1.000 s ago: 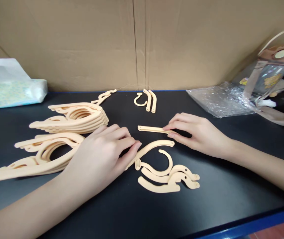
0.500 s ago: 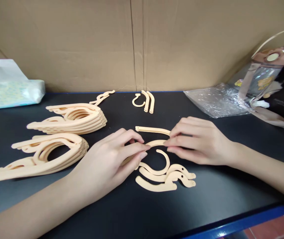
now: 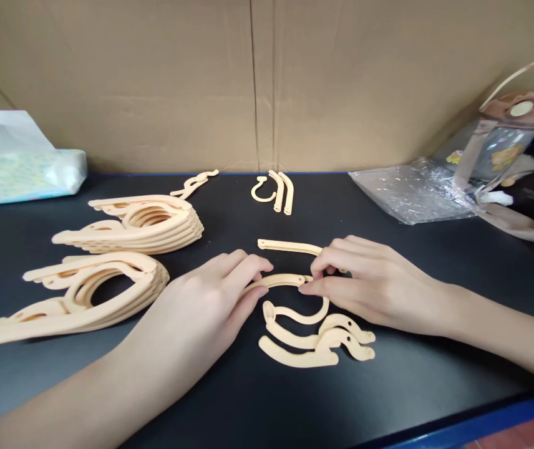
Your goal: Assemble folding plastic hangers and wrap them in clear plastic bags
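A cream curved hanger arm (image 3: pixel 282 281) is pinched at its left end by my left hand (image 3: pixel 223 293), thumb against fingers. Its grooved side and a hole at the right end show. My right hand (image 3: pixel 365 280) is closed at that right end, the thumb tip touching its lower edge. The tip of a cream hanger hook (image 3: pixel 302 317) reaches under the right fingers; its contact with them is hidden. Two wavy hanger pieces (image 3: pixel 295 355) lie overlapped just in front. Another straight-ended arm piece (image 3: pixel 288 245) lies behind, partly covered by my right hand.
Two stacks of folded cream hangers, a rear one (image 3: pixel 155 234) and a front one (image 3: pixel 121 299), sit at left. A small hook (image 3: pixel 263 194) and two arm pieces (image 3: pixel 282 193) lie farther back. Clear plastic (image 3: pixel 402 193) and a bottle (image 3: pixel 505 140) are at right; a tissue pack (image 3: pixel 28 174) is far left.
The held arm has turned so its grooved side and end hole show. My right hand has shifted slightly lower, and the hook has slid a little right, uncovering its base.
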`<state>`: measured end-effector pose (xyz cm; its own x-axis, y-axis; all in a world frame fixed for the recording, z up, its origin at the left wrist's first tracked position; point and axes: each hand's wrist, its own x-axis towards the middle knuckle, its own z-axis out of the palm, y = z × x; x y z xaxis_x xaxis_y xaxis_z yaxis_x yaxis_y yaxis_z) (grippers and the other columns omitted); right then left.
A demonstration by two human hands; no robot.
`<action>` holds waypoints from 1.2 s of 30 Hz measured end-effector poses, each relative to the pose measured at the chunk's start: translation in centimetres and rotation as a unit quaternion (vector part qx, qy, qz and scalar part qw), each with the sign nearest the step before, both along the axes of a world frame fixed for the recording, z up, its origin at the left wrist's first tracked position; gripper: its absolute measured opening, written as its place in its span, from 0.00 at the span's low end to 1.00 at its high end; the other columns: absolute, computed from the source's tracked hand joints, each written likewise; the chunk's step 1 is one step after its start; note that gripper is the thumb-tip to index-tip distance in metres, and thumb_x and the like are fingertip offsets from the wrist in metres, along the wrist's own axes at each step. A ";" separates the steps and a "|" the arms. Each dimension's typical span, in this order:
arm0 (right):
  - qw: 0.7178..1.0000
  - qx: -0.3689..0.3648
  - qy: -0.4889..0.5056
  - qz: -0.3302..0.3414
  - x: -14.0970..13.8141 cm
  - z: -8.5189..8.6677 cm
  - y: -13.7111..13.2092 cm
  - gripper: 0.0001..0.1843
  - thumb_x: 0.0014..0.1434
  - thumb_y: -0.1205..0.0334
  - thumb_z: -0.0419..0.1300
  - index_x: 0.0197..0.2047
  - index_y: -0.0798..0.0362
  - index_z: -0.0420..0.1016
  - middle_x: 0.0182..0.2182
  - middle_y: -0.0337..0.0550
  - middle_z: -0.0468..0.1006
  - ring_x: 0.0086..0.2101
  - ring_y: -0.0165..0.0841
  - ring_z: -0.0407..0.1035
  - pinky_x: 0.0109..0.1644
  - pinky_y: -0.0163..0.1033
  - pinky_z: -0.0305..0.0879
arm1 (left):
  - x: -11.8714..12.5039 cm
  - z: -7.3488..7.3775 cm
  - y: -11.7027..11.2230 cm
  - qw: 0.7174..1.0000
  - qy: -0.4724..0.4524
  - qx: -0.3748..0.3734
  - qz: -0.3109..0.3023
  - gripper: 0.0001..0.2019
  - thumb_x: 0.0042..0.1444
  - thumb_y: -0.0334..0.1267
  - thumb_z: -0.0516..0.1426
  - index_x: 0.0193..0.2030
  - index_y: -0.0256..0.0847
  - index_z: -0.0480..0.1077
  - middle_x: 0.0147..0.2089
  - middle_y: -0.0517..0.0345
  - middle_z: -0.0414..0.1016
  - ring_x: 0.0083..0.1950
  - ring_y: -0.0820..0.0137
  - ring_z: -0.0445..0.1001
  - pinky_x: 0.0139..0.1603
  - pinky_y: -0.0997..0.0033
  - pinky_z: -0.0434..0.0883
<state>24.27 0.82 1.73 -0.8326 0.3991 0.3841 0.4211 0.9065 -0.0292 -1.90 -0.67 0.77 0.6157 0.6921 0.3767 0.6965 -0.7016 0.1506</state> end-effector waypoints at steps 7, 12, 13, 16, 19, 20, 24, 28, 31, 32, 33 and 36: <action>1.000 0.003 0.007 0.010 -0.5 -0.2 -0.4 0.11 0.69 0.65 0.57 0.37 0.54 0.81 0.33 0.42 0.76 0.33 0.31 0.62 0.37 0.38 0.56 | 0.1 0.3 -0.4 0.992 0.083 0.099 0.008 0.14 0.63 0.23 0.46 0.43 0.36 0.72 0.38 0.50 0.78 0.32 0.59 0.78 0.25 0.62 0.72; 1.000 0.007 -0.008 -0.027 -0.5 0.0 -0.2 0.12 0.68 0.70 0.55 0.37 0.55 0.80 0.35 0.43 0.77 0.34 0.32 0.63 0.39 0.39 0.59 | 0.2 0.5 -0.3 0.985 0.120 0.122 0.001 0.19 0.54 0.18 0.45 0.41 0.35 0.74 0.35 0.50 0.77 0.32 0.58 0.78 0.27 0.61 0.73; 0.999 0.005 -0.008 -0.034 -0.5 0.0 -0.2 0.12 0.68 0.69 0.55 0.37 0.55 0.80 0.35 0.44 0.77 0.34 0.32 0.63 0.39 0.39 0.59 | 0.2 0.5 -0.3 0.984 0.125 0.125 -0.002 0.19 0.53 0.18 0.45 0.41 0.35 0.74 0.35 0.50 0.77 0.32 0.59 0.77 0.27 0.61 0.73; 0.999 -0.003 0.000 -0.033 -0.7 -0.2 -0.2 0.12 0.69 0.63 0.57 0.39 0.55 0.81 0.36 0.44 0.77 0.33 0.32 0.63 0.39 0.39 0.60 | 0.5 0.5 -0.4 0.986 0.114 0.123 0.000 0.16 0.60 0.22 0.46 0.42 0.35 0.73 0.35 0.51 0.76 0.32 0.59 0.76 0.29 0.60 0.72; 1.000 0.003 0.009 -0.017 -1.1 -0.5 -0.3 0.13 0.69 0.60 0.57 0.37 0.54 0.81 0.35 0.43 0.77 0.34 0.31 0.64 0.39 0.38 0.59 | 0.9 0.3 -0.4 0.992 0.076 0.101 -0.021 0.12 0.69 0.34 0.48 0.48 0.34 0.72 0.38 0.50 0.77 0.35 0.59 0.75 0.31 0.60 0.72; 1.000 0.006 0.013 -0.014 -1.2 -0.6 -0.2 0.14 0.70 0.61 0.57 0.36 0.53 0.81 0.35 0.42 0.76 0.34 0.31 0.64 0.39 0.38 0.59 | 0.9 0.2 -0.4 0.993 0.067 0.093 -0.036 0.12 0.70 0.36 0.48 0.49 0.34 0.71 0.39 0.50 0.77 0.36 0.59 0.75 0.32 0.60 0.72; 1.000 0.005 0.011 -0.019 -1.4 -0.7 -0.1 0.16 0.71 0.66 0.54 0.33 0.52 0.80 0.33 0.40 0.76 0.34 0.30 0.64 0.39 0.37 0.58 | 1.0 0.0 -0.3 0.991 0.063 0.074 -0.091 0.13 0.71 0.32 0.47 0.45 0.36 0.73 0.38 0.53 0.76 0.36 0.62 0.74 0.34 0.63 0.72; 1.000 0.019 -0.001 -0.022 -1.3 -0.8 0.1 0.16 0.72 0.66 0.52 0.36 0.55 0.78 0.35 0.42 0.77 0.33 0.30 0.65 0.39 0.37 0.60 | 0.8 -0.2 -0.3 0.991 0.059 0.065 -0.103 0.11 0.69 0.29 0.48 0.45 0.36 0.72 0.38 0.53 0.76 0.36 0.62 0.74 0.34 0.62 0.73; 0.999 0.031 -0.004 -0.017 -1.2 -1.0 0.2 0.15 0.72 0.66 0.52 0.36 0.57 0.76 0.36 0.43 0.77 0.35 0.31 0.66 0.39 0.38 0.61 | 0.7 -0.2 -0.3 0.992 0.061 0.055 -0.092 0.12 0.65 0.23 0.48 0.45 0.35 0.71 0.38 0.53 0.76 0.35 0.62 0.74 0.35 0.62 0.74; 0.999 0.033 -0.005 -0.016 -1.2 -1.0 0.2 0.14 0.72 0.66 0.52 0.36 0.57 0.76 0.36 0.43 0.77 0.35 0.31 0.67 0.39 0.38 0.62 | 0.7 -0.2 -0.3 0.993 0.062 0.056 -0.085 0.13 0.64 0.22 0.47 0.44 0.35 0.71 0.37 0.52 0.76 0.35 0.62 0.74 0.35 0.62 0.74; 0.999 0.032 -0.006 -0.017 -1.2 -1.0 0.1 0.14 0.72 0.65 0.52 0.37 0.56 0.76 0.36 0.43 0.77 0.35 0.31 0.67 0.39 0.38 0.62 | 0.7 -0.2 -0.4 0.993 0.061 0.060 -0.076 0.13 0.64 0.21 0.46 0.44 0.35 0.70 0.37 0.52 0.76 0.35 0.63 0.74 0.36 0.62 0.74; 0.999 -0.014 0.009 -0.044 -1.1 -0.9 -0.1 0.13 0.72 0.65 0.51 0.39 0.53 0.75 0.39 0.41 0.77 0.33 0.28 0.68 0.37 0.34 0.65 | 0.6 -0.3 -0.4 0.993 0.053 0.080 -0.065 0.14 0.64 0.21 0.45 0.46 0.37 0.68 0.40 0.51 0.77 0.37 0.64 0.76 0.37 0.64 0.74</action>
<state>23.22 0.74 0.84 -0.7873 0.4813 0.3854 0.4981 0.8648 -0.0626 -1.26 -1.09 0.49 0.7375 0.5411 0.4041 0.6047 -0.7955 -0.0384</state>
